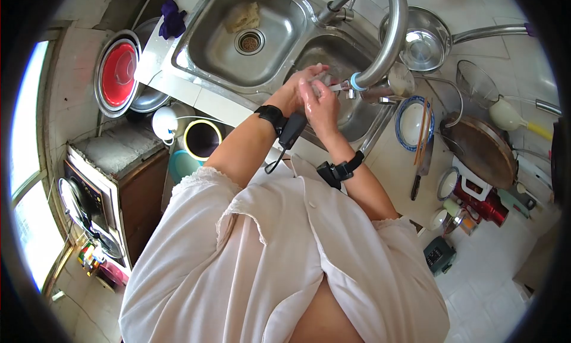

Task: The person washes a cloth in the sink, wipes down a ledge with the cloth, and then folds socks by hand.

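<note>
Together, the wet left hand (302,86) and wet right hand (323,110) meet over a steel basin (355,120), fingers loosely bent; any grasp I cannot tell. A curved silver metal faucet (397,31) ends just beside them, three o'clock.

We can read no text, brand or number anywhere in this view. At 4 o'clock, the dark green device (440,255) has small pale marks on its face, too small for us to make out as letters or digits. At 8 o'clock, we see brightly coloured packets (89,257), but any print on them is blurred. Between 3 and 4 o'clock, we find no legible label on the red appliance (492,208), and none on the black wrist unit (292,131) near 12 o'clock
</note>
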